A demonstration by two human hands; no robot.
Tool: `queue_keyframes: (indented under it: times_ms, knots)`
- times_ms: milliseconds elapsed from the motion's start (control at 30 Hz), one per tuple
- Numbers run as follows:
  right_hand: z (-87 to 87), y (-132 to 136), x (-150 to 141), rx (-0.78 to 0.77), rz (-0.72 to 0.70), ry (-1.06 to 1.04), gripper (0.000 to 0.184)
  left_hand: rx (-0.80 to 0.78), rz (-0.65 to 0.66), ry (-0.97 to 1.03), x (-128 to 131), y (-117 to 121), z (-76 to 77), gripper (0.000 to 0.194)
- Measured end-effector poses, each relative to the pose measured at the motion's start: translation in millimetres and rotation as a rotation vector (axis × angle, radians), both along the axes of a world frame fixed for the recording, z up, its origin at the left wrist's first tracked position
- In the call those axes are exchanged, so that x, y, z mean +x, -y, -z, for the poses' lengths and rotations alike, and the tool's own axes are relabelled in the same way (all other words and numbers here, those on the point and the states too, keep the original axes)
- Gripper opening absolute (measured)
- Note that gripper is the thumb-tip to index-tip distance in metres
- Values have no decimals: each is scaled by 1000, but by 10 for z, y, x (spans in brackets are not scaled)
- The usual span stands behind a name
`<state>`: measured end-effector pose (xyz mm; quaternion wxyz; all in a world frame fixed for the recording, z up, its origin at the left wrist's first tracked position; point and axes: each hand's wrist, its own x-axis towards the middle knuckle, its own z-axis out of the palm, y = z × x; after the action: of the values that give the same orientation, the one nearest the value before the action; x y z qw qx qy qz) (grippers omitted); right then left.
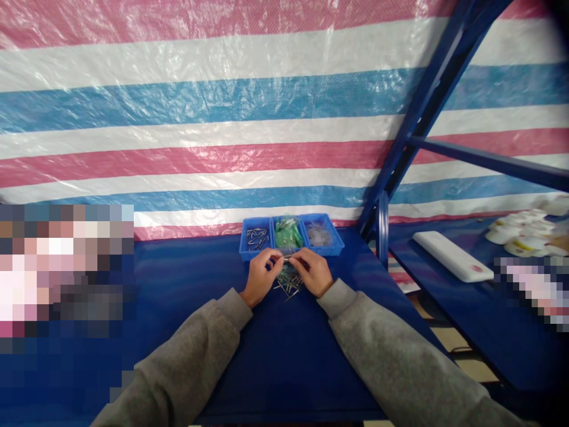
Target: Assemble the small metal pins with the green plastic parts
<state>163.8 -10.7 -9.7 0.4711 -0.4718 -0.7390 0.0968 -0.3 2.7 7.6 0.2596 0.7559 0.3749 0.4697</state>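
Observation:
My left hand and my right hand meet fingertip to fingertip, both closed in a pinch. Between them is a small, thin, metallic-looking piece, mostly hidden by the fingers and too small to identify. Right below lies a loose pile of thin metal pins or screws on the blue tabletop. Just beyond my hands stands a blue three-compartment tray. Its left compartment holds similar metal pieces, the middle one a green plastic bag, the right one clear plastic bits or bags.
A striped plastic sheet hangs behind the table. A blue metal frame post slants up at the right. Another blue table there carries a white oblong box and white rolls. Pixelated areas cover the left and right sides.

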Motion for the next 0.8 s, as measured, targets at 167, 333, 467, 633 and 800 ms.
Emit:
queue_keyframes:
  times_ms: [167, 333, 467, 633, 800]
  knots:
    - [-30, 22, 2, 9, -22, -18, 27, -6, 14, -10, -14, -9, 19, 16]
    - [-31, 20, 7, 35, -39, -23, 27, -49, 26, 2, -7, -14, 31, 17]
    - [-26, 12, 15, 48, -37, -27, 26, -53, 20, 19, -3, -17, 35, 18]
    - [-9, 6, 16, 52, -36, -25, 23, -67, -1, 1, -8, -28, 32, 20]
    - [-3, 2, 8, 59, 2, -53, 23, -79, 42, -13, 1, -31, 21, 22]
